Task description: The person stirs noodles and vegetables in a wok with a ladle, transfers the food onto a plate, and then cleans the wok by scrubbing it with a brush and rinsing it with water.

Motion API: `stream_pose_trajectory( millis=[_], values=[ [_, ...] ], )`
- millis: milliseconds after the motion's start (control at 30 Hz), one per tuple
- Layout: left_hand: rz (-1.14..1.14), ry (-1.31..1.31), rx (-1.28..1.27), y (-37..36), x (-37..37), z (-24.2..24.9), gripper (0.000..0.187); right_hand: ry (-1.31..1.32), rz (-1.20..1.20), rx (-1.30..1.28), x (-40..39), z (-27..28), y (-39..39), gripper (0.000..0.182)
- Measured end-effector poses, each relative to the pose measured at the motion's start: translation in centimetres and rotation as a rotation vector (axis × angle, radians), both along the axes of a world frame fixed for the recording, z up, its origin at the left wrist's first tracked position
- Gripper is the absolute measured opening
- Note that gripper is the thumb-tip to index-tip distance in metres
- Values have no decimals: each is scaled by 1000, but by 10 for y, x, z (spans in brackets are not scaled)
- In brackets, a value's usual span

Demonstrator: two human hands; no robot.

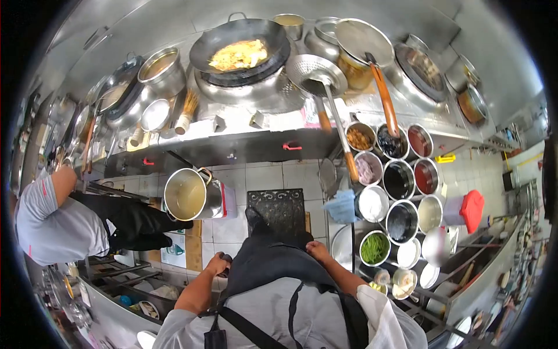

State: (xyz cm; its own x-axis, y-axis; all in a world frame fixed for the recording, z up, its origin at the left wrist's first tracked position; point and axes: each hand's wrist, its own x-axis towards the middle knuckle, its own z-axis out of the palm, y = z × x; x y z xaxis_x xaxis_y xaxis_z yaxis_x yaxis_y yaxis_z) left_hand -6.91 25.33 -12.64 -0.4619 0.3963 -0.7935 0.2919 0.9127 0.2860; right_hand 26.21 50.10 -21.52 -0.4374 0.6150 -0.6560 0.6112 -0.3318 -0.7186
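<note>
My left hand (218, 264) is low beside my left thigh, its fingers curled at a small dark thing (225, 258) that I cannot make out. On the other side, my right hand (318, 250) is closed beside the dark apron (273, 262); whatever its fingers may hold is hidden. Ahead, a black wok (203, 53) sits on the burner with yellowish food (239, 54) in it. Both hands are well away from it. A perforated strainer (302, 67) and a long-handled ladle (340, 128) lie at the stove's right.
At right stand several metal pots of sauces and ingredients, including chopped greens (375, 249); a blue cloth (340, 207) hangs beside them. A large pot (185, 195) of pale liquid stands left, near another person (64, 221). A bamboo brush (187, 110) rests on the stove edge. A black mat (276, 209) lies ahead.
</note>
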Motion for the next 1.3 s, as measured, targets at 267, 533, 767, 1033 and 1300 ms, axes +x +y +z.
stream_pose_trajectory(
  millis=[267,533,767,1033,1300],
  values=[
    [599,-558,270,94,-102,-36,46,-154,399,161,35,-16,20,33],
    [1046,-1059,759,242,-148,94,32,-324,119,8,-43,56,51,25],
    [1115,-1062,964,339,-177,163,32,-139,449,558,-31,-68,93,25],
    [1230,-903,1026,463,-228,218,39,-452,502,112,-95,23,174,30],
    [1207,-865,964,506,-233,211,41,153,352,881,-88,-34,158,25]
  ],
)
